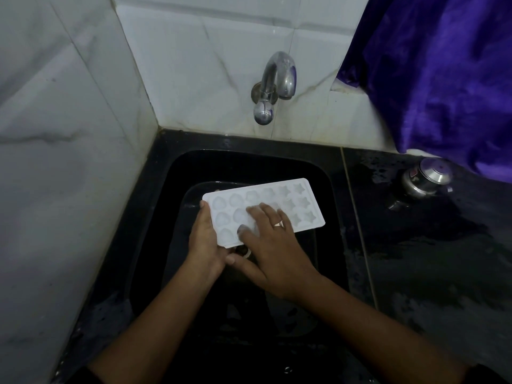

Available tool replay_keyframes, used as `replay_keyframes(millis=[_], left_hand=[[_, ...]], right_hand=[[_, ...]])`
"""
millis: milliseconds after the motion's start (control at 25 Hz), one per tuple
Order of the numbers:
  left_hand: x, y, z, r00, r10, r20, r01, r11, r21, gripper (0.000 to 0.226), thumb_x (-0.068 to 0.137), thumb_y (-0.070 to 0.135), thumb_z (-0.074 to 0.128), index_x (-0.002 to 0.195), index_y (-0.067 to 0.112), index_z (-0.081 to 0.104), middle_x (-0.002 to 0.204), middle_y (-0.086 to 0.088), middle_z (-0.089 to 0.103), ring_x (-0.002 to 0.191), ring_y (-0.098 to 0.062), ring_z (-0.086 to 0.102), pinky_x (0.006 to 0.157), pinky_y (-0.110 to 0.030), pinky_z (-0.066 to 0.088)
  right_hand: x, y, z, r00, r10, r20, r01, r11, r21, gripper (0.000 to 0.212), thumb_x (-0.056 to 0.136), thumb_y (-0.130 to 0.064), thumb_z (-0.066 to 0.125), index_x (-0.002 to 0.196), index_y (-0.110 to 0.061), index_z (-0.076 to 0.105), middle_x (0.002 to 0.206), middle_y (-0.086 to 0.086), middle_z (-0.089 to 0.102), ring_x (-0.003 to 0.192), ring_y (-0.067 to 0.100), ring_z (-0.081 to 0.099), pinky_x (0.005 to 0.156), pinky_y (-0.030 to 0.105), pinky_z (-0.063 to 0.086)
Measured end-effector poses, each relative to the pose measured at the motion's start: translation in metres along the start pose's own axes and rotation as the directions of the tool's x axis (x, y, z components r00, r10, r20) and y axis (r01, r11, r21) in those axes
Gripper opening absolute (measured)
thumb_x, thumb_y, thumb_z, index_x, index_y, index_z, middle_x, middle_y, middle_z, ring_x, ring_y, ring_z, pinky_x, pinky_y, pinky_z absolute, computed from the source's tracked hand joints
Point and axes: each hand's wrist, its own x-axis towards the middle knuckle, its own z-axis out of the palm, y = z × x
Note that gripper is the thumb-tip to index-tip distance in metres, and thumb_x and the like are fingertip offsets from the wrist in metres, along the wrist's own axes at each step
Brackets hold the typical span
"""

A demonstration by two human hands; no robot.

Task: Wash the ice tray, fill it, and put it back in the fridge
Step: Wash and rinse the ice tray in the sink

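Nearest, lower centre: left hand [205, 239] gripping short end of ice tray [293, 206], digits curled round its edge. Right hand [273, 245] laid flat on tray face, fingers straight and slightly apart, metal ring [278, 224] on one. Tray white rigid plastic, rectangular, with moulded heart and star cavities; held over glossy black sink [329, 195], centre frame. Curved chrome tap [277, 79] upper centre on veined white tiles [194, 65]. Wet black countertop [429, 259] right; small steel pot [424, 180] and shiny purple cloth [443, 79] upper right.
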Motion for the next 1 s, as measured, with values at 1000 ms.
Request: replay_keyframes(millis=[1000], left_hand=[[0.001, 0.002, 0.001, 0.998, 0.061, -0.018, -0.061, 0.998, 0.008, 0.068, 0.104, 0.067, 0.04, 0.14, 0.014, 0.065, 0.132, -0.016, 0.073, 0.119, -0.04, 0.072, 0.11, -0.061, 0.05]], right_hand=[[-0.008, 0.018, -0.003, 0.999, -0.029, 0.022, 0.03, 0.998, -0.055, 0.058, 0.102, -0.071, 0.029, 0.138, -0.033, 0.054, 0.165, 0.011, 0.028, 0.158, 0.035, 0.011, 0.125, 0.061, 0.008]])
